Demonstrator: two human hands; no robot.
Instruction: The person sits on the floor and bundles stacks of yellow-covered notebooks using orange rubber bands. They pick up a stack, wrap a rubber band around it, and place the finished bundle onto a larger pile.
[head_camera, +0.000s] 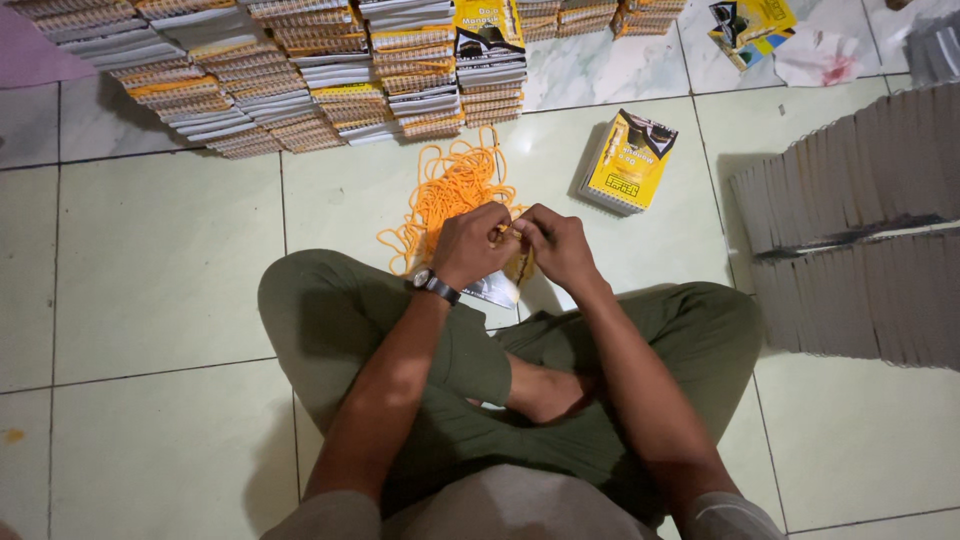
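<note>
From the head camera, the person is sitting cross-legged on the tiled floor (160, 260), working right over the knees. The left hand (470, 245) is curling closed around a small booklet (497, 288), steadying it, while the right hand (557, 245) is pinching shut on an orange cord at the booklet's top edge. Just beyond the booklet, the heap of orange cords (450, 190) is lying within easy reach. To the booklet's right, a yellow spiral notebook (630, 160) is waiting; further beyond, stacked notebooks (300, 70) are walling the space, and grey stacks (860, 230) are crowding the right side.
</note>
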